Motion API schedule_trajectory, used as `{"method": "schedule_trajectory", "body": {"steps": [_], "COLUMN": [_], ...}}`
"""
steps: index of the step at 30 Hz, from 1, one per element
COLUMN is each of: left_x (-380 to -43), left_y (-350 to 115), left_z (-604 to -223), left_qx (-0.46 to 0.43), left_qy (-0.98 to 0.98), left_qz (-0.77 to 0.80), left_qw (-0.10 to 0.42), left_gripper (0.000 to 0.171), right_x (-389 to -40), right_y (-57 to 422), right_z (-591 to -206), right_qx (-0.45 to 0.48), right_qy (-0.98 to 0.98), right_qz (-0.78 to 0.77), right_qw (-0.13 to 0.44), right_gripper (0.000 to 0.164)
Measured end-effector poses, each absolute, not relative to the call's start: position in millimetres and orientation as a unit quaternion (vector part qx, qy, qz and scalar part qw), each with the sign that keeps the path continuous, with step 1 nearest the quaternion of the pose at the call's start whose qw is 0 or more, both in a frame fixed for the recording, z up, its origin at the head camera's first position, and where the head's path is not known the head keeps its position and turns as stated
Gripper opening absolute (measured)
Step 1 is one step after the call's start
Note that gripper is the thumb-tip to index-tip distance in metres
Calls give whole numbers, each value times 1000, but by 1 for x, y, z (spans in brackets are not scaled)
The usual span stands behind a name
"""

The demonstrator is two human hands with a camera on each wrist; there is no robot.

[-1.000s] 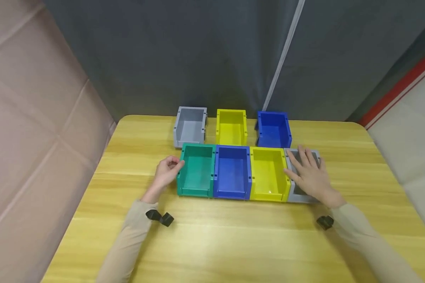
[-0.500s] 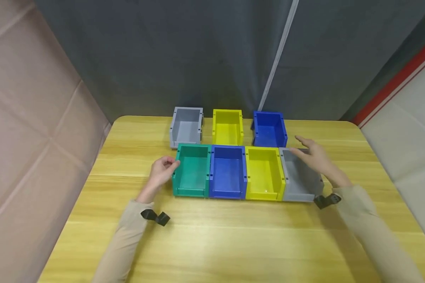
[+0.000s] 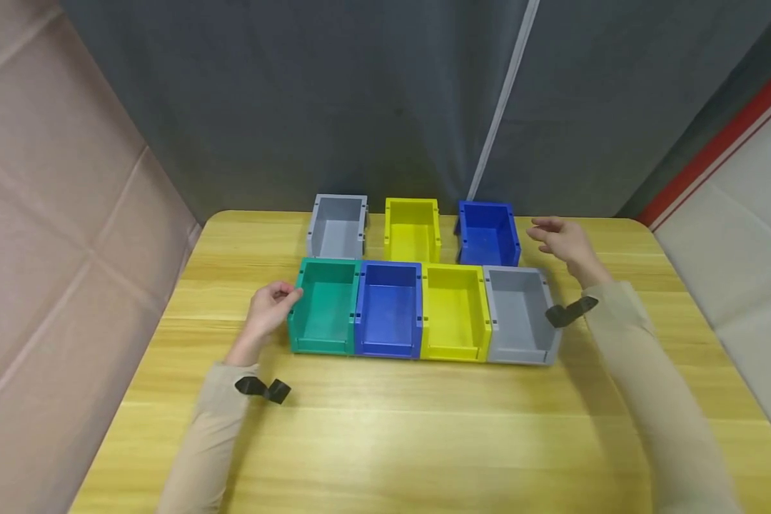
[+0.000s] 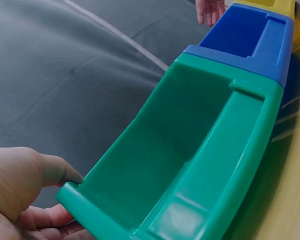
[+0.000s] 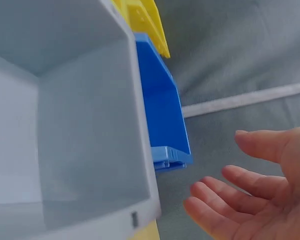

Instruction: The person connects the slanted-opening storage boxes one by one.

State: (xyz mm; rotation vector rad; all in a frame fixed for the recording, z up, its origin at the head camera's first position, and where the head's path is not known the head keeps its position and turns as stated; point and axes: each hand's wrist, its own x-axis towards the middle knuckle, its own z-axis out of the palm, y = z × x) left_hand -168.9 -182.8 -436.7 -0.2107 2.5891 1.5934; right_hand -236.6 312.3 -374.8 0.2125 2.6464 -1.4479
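A front row of joined plastic bins runs across the table: green [image 3: 324, 307], blue [image 3: 389, 314], yellow [image 3: 452, 314] and grey [image 3: 520, 314]. My left hand [image 3: 270, 308] pinches the left side wall of the green bin; in the left wrist view its thumb [image 4: 60, 171] is at the rim corner, other fingers outside below. To the right of the back blue bin [image 3: 488, 232], my right hand [image 3: 565, 243] hangs in the air with fingers loosely bent, holding nothing. The right wrist view has this hand [image 5: 255, 187] apart from the grey bin and the back blue bin.
Behind the row stand a grey bin [image 3: 338, 228] and a yellow bin [image 3: 412, 230], spaced apart with the back blue bin. The wooden table [image 3: 398, 435] reaches a dark curtain [image 3: 295, 107] at the back. Pale walls flank both sides.
My right hand has left the front grey bin and moved up and back beside the rear blue bin. The front row has shifted left together with my left hand; the back bins stay.
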Motion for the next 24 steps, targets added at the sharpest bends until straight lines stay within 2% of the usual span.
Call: {"method": "schedule_trajectory", "body": {"steps": [5,19,24], "left_x": [-170,-166,-166], "left_y": [-192,-208,-211], "left_z": [-437,-436,-435], "left_qx": [-81,-102,-105], "left_qy": [854,853,852], "left_qz": [513,510,512], "left_qw": [36,35,35], "left_gripper": [26,30,32], "right_x": [-255,-282,-285], "right_y": [310,301,297], "right_z": [-376,-391,-391], "right_qx": [83,118,116], "right_qy": [853,847,853], "right_qz": [-504,-484,-478], "right_qw": [108,183,172], "right_gripper": [57,58,51]}}
